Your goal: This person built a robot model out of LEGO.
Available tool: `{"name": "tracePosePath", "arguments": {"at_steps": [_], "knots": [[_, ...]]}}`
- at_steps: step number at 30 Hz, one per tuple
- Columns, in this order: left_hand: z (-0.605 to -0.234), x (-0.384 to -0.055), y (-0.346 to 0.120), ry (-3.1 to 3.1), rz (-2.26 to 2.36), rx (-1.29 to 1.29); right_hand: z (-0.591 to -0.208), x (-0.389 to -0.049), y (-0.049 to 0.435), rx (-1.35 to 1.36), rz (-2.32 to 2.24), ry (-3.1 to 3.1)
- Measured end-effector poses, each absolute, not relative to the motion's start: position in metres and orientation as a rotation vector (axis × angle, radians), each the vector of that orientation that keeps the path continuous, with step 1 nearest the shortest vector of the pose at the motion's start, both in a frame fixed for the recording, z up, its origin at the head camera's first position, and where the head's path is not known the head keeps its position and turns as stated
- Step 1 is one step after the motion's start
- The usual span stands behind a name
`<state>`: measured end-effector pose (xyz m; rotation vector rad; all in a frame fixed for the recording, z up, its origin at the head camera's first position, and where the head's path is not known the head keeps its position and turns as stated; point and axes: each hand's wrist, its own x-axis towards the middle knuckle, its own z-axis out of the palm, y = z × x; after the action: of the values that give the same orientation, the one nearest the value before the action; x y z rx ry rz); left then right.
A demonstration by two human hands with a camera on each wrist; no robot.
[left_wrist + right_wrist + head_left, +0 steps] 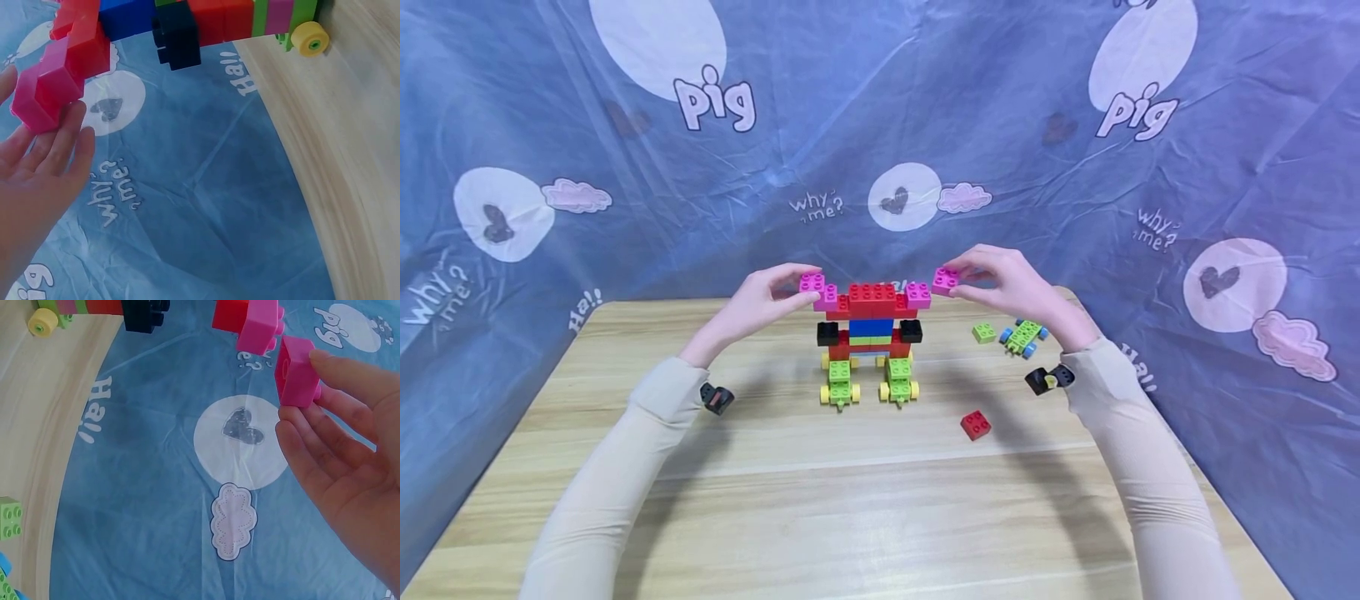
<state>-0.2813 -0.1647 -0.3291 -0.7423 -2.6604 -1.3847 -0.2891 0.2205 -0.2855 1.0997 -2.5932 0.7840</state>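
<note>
A built figure of toy bricks (872,328) stands on the table, with red, blue, green and black bricks over yellow-wheeled green bases. At its upper left, my left hand (765,295) holds a pink brick (811,283) between thumb and fingers; this brick sits on another pink brick (61,74) at the end of the red row. My right hand (997,279) pinches a loose pink brick (299,372) by its sides, its hollow underside facing the figure. A small gap parts it from the pink brick (259,326) on the figure's upper right end.
On the right lie a green brick (983,333), a green wheeled base (1024,337) with blue wheels and a red brick (976,425). Black wrist devices show at the left cuff (717,398) and right cuff (1049,380). A blue printed cloth (850,125) hangs behind the table (880,508).
</note>
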Motion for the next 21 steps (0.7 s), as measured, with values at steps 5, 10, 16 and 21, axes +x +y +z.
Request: {"name": "tracePosePath", "arguments": {"at_steps": [5,10,16,21], "knots": [[-0.323,-0.283,-0.159,-2.651,-1.383,-0.794,-0.284,-0.289,0.218,1.099,0.782,-2.596],[-0.315,-0.284,-0.153,-2.656,-1.336,-0.829,-0.284,-0.291,0.217,1.101,0.794,-2.609],[-0.303,-0.286,-0.14,-2.638,-1.255,-0.873,-0.285,-0.294,0.215,1.14,0.791,-2.613],[-0.294,-0.288,-0.123,-2.633,-1.185,-0.939,-0.286,-0.295,0.213,1.15,0.815,-2.626]]}}
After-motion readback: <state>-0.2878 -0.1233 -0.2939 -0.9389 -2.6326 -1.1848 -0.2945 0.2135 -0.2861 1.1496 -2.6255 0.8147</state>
